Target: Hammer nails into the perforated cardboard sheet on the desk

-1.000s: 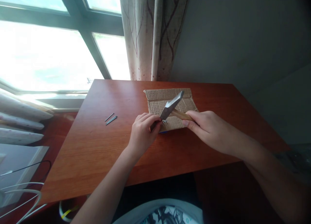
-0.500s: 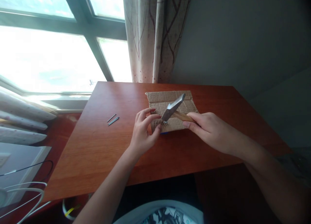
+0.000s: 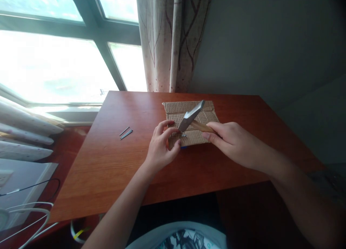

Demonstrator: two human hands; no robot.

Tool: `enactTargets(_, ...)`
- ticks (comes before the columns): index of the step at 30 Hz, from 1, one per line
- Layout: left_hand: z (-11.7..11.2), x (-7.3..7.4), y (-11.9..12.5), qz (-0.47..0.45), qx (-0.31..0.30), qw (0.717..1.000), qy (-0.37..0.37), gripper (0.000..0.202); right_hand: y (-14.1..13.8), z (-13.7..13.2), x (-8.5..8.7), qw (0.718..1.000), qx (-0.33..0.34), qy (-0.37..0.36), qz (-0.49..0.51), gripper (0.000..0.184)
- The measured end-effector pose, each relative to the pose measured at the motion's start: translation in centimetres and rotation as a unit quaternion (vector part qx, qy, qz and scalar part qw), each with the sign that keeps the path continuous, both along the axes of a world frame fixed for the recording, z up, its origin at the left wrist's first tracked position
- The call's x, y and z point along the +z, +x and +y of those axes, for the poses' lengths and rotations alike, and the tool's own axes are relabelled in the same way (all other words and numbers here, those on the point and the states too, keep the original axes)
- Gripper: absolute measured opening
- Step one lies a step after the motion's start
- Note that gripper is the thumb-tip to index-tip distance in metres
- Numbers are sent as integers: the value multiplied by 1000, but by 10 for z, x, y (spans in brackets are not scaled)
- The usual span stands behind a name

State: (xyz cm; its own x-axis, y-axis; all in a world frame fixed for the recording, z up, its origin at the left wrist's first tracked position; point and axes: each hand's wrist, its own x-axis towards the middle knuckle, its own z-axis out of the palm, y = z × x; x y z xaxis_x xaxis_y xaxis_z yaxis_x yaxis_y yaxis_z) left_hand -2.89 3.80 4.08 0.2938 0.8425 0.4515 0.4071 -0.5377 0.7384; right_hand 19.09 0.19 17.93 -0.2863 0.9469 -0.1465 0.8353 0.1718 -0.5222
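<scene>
My right hand (image 3: 229, 141) is closed around the wooden handle of a hammer (image 3: 190, 116). The hammer's metal head is tilted over a flat piece of cardboard (image 3: 194, 138) dotted with rows of small holes. My left hand (image 3: 162, 146) rests at the cardboard's left front edge, its thumb and fingers apart. Small shiny bits, seemingly nail heads (image 3: 184, 135), show in the cardboard just below the hammer head. Whatever stands right between my left fingertips is too small to make out. Several loose nails (image 3: 125, 133) lie on the table to the left.
The reddish wooden table (image 3: 113, 177) carries all of this. A bit of blue (image 3: 184, 147) peeks out under the cardboard's front edge. Behind the table hang curtains (image 3: 159, 43) beside a bright window (image 3: 48, 69). White cables (image 3: 29, 210) run at the lower left.
The hammer head has shifted slightly up and left. My left hand has moved slightly right, with its fingers still apart.
</scene>
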Motion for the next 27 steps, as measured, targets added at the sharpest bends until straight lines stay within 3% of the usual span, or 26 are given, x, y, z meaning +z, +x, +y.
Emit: enactTargets(27, 0, 0, 0, -17, -13, 1000, -4, 21, -4, 0, -21, 1000, 10, -5, -30, 28)
